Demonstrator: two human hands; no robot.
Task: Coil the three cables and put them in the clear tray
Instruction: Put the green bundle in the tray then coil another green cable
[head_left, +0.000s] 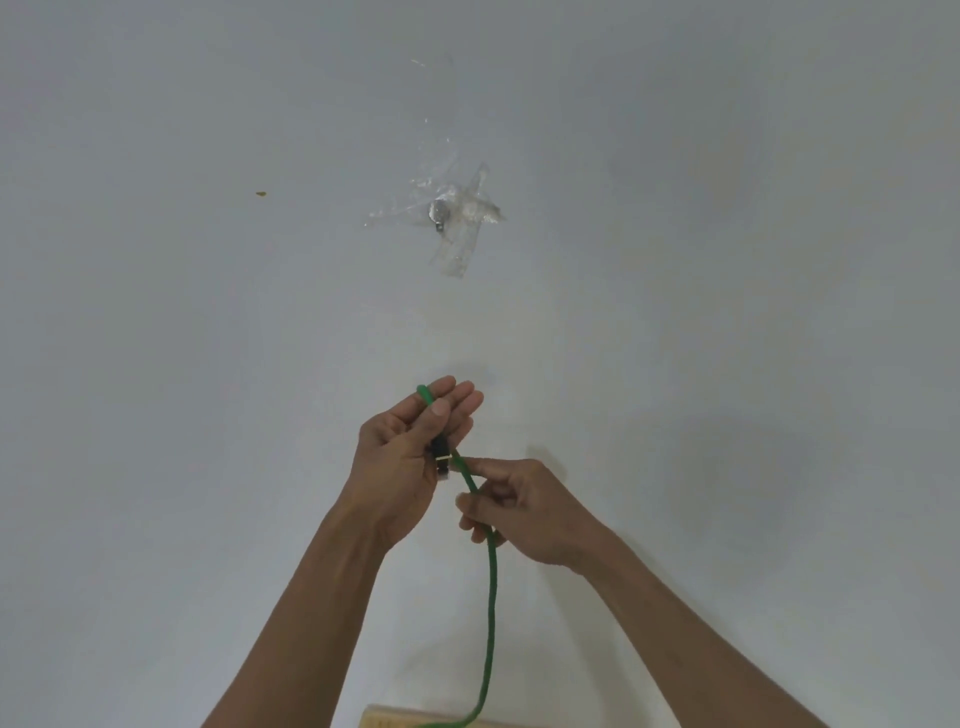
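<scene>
A green cable (491, 597) runs up from the bottom edge of the view into both hands. My left hand (400, 457) holds the cable's end, with a loop of it bent over the fingertips and a black plug against the palm. My right hand (519, 509) pinches the cable just below the plug, thumb and forefinger closed on it. Both hands are raised in front of a pale wall. No clear tray and no other cable are in view.
On the wall (208, 364) above the hands, crossed strips of clear tape (457, 218) cover a small metal fitting. A small yellow speck (261, 194) marks the wall at the left. A strip of light wooden surface (395, 717) shows at the bottom edge.
</scene>
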